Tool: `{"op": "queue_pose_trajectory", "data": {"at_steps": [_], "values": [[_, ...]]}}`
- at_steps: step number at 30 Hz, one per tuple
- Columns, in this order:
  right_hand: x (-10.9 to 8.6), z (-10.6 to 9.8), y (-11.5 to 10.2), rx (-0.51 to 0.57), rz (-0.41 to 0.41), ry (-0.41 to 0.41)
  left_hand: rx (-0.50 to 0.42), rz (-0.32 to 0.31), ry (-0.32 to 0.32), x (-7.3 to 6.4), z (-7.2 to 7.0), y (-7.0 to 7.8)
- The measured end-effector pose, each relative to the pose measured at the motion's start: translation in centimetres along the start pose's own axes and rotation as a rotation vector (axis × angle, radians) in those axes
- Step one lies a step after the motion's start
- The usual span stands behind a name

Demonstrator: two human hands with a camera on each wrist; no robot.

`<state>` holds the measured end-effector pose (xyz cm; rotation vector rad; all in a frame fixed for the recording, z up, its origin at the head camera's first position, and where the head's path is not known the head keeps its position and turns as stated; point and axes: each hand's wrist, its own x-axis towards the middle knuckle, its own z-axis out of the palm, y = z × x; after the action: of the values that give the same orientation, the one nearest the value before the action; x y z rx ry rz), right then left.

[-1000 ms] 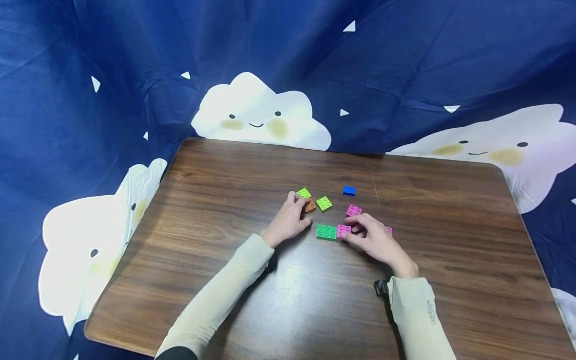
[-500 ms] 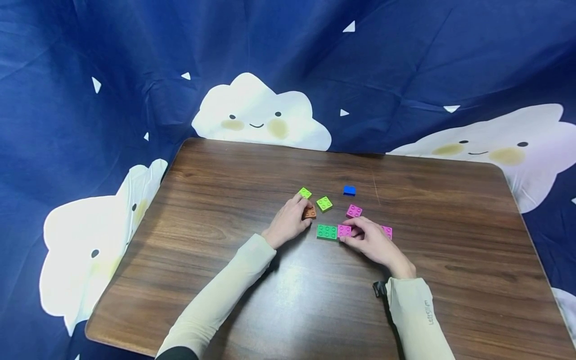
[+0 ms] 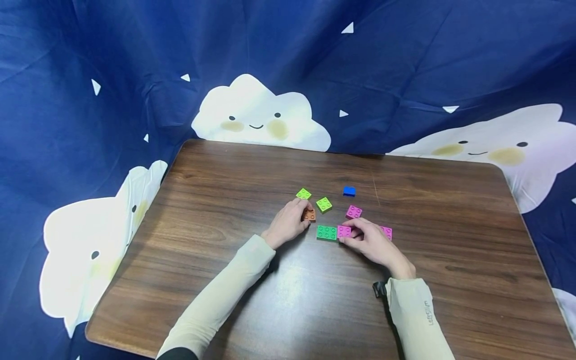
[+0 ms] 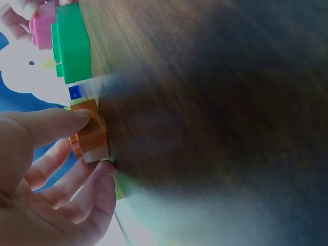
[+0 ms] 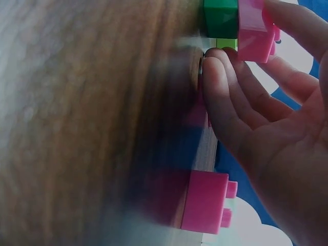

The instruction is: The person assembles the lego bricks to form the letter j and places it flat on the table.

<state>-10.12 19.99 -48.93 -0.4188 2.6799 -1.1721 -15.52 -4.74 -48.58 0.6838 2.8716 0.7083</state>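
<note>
My left hand point(image 3: 286, 222) pinches an orange toy brick point(image 4: 92, 128) between thumb and fingertips, low over the table. A lime brick point(image 3: 303, 193) lies just beyond those fingers. To the right, a longer green brick point(image 3: 326, 232) lies flat with its studs up. On its right end sits a pink brick point(image 3: 344, 231), overhanging the green one in the right wrist view. My right hand point(image 3: 375, 243) holds this pink brick between thumb and a finger, its other fingers reaching down beside it near the tabletop.
Farther back on the wooden table point(image 3: 225, 200) lie a second lime brick point(image 3: 324, 204), a small blue brick point(image 3: 349, 191) and another pink brick point(image 3: 353, 212). One more pink brick point(image 5: 205, 202) stands just right of my right hand. A blue curtain point(image 3: 288, 40) hangs behind the table.
The orange brick has come toward me with my left hand, away from the lime brick. My right hand has shifted slightly while staying at the pink brick on the green one.
</note>
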Motion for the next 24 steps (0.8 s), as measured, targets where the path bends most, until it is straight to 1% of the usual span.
{"op": "queue_pose_trajectory", "data": {"at_steps": [4,10,18,24], "values": [[0.02,0.01,0.02,0.002,0.004,-0.005,-0.032,-0.007,0.000,-0.04,0.00,-0.04],[0.01,0.06,0.11,0.003,0.013,-0.015,-0.096,-0.013,-0.019,-0.05,-0.15,0.07],[-0.02,0.04,0.12,-0.007,0.017,-0.013,-0.201,0.019,-0.030,-0.27,-0.83,0.44],[-0.02,-0.04,0.13,-0.010,0.016,-0.020,-0.213,0.048,-0.055,-0.64,-0.91,0.38]]}}
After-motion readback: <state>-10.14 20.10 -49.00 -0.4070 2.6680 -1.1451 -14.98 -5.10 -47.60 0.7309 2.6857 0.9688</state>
